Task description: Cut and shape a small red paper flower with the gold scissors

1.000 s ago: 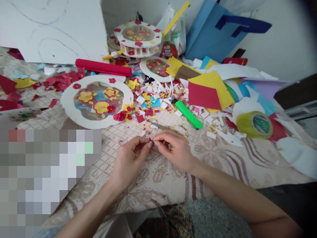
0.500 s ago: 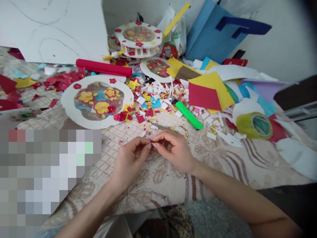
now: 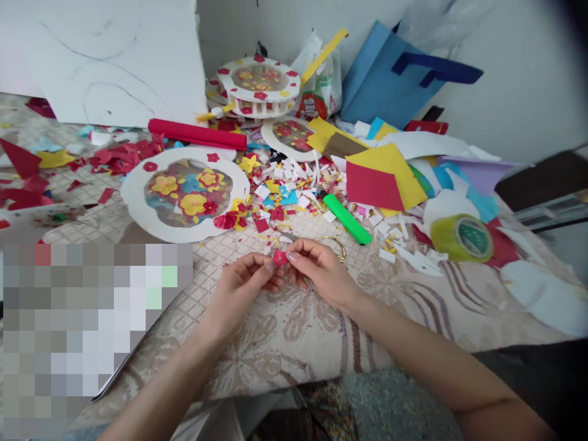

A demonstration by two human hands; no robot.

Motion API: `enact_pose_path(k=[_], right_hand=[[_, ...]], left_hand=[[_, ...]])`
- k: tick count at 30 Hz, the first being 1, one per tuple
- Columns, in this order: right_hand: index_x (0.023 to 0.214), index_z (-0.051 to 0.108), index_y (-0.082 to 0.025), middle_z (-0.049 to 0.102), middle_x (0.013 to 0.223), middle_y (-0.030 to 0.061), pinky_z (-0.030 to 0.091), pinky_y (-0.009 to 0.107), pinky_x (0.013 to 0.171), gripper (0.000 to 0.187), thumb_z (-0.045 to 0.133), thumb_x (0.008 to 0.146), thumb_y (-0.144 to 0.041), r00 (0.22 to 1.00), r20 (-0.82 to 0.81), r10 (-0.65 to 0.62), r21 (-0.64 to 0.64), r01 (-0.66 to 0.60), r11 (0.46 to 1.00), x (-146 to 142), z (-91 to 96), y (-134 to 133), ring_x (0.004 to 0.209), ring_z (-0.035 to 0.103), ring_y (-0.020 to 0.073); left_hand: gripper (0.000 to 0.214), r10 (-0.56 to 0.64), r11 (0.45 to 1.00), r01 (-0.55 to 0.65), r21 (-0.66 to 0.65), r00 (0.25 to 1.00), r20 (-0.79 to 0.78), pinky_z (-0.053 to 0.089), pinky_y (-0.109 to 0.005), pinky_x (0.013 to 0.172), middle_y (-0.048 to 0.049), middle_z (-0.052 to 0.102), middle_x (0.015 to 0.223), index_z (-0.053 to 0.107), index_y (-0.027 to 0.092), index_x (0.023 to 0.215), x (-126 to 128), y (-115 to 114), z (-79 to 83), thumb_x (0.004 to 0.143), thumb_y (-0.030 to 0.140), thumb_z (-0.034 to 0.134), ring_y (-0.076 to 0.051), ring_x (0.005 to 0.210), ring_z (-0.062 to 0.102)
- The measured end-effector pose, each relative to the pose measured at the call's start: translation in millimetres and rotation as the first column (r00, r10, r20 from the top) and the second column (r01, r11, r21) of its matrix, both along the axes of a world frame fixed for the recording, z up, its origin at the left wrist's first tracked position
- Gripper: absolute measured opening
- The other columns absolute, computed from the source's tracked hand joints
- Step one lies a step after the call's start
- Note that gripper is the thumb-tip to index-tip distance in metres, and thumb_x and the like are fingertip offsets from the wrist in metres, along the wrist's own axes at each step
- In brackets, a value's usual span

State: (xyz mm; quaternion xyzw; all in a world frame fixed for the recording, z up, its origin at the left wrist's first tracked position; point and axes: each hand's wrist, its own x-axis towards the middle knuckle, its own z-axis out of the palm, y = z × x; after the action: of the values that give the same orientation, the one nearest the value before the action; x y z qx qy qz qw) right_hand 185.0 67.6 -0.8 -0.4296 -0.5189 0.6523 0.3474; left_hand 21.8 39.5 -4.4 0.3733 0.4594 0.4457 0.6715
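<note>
Between my two hands is a small red paper flower [image 3: 280, 257], held over the patterned tablecloth [image 3: 294, 349]. My left hand [image 3: 250, 275] pinches its left side between thumb and fingers. On the other side, the thumb and forefinger of my right hand [image 3: 316, 266] close on its right edge. Just beyond my right hand lie scissors [image 3: 340, 248], with part of a gold handle showing and the rest mostly hidden. Farther left rests a white scalloped paper frame [image 3: 138, 211] with yellow and red flowers on its clear middle.
Behind the scissors lies a green cutter [image 3: 348, 219] among many paper scraps. Yellow tape [image 3: 462, 237] sits to the right, near red and yellow sheets [image 3: 374, 184]. A white paper lantern [image 3: 260, 86], a red roll [image 3: 197, 133] and a blue bag [image 3: 374, 73] are at the back.
The red flower, barely visible between my fingertips before, now shows its flat face. My hands have turned slightly and my fingers have shifted around it. The view has tilted up a little.
</note>
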Motion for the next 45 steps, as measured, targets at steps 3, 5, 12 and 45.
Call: enact_pose_path(k=[3, 5, 12, 45], right_hand=[[0.082, 0.053, -0.018, 0.054, 0.059, -0.0044, 0.039, 0.018, 0.041, 0.01, 0.054, 0.084, -0.028, 0.997, 0.079, 0.022, 0.063, -0.027, 0.998, -2, 5.6, 10, 0.045, 0.047, 0.0059], [0.084, 0.053, -0.018, 0.054, 0.056, -0.005, 0.037, 0.018, 0.041, 0.008, 0.053, 0.085, -0.026, 0.985, 0.165, 0.048, 0.147, -0.072, 0.986, -7, 12.8, 23, 0.042, 0.045, 0.0055], [0.076, 0.05, -0.017, 0.05, 0.054, -0.0053, 0.038, 0.021, 0.049, 0.009, 0.049, 0.085, -0.02, 0.948, 0.314, 0.058, 0.379, -0.181, 0.908, -57, 21.7, 94, 0.044, 0.046, 0.0062], [0.082, 0.054, -0.018, 0.051, 0.088, 0.0036, 0.034, 0.026, 0.07, 0.006, 0.049, 0.081, -0.016, 0.637, 0.768, -0.064, 0.544, -0.598, 0.588, -50, 11.2, 99, 0.078, 0.049, 0.0147]], left_hand=[[0.016, 0.021, 1.0, -0.021, -0.005, 1.0, 0.016, 0.05, -0.024, 0.066, -0.0022, 0.067, 0.076, 0.058, 0.015, 0.081, 0, 0, -1.4, 0.081, 0.031, 0.059, -0.011, 0.067, 0.061], [0.017, 0.027, 0.999, -0.026, 0.024, 0.999, -0.04, 0.05, -0.025, 0.066, -0.0028, 0.067, 0.078, 0.058, 0.015, 0.084, 0, -1, -1.7, 0.082, 0.032, 0.058, -0.011, 0.067, 0.061], [0.015, 0.061, 0.978, 0.004, 0.206, 0.95, -0.305, 0.049, -0.026, 0.067, -0.0033, 0.067, 0.082, 0.057, 0.016, 0.094, 1, -8, -4.6, 0.084, 0.028, 0.054, -0.012, 0.07, 0.062], [0.014, 0.079, 0.874, 0.246, 0.419, 0.779, -0.622, 0.045, -0.025, 0.063, -0.0015, 0.067, 0.077, 0.062, 0.019, 0.083, 3, -12, -1.5, 0.083, 0.016, 0.049, -0.012, 0.065, 0.058]])
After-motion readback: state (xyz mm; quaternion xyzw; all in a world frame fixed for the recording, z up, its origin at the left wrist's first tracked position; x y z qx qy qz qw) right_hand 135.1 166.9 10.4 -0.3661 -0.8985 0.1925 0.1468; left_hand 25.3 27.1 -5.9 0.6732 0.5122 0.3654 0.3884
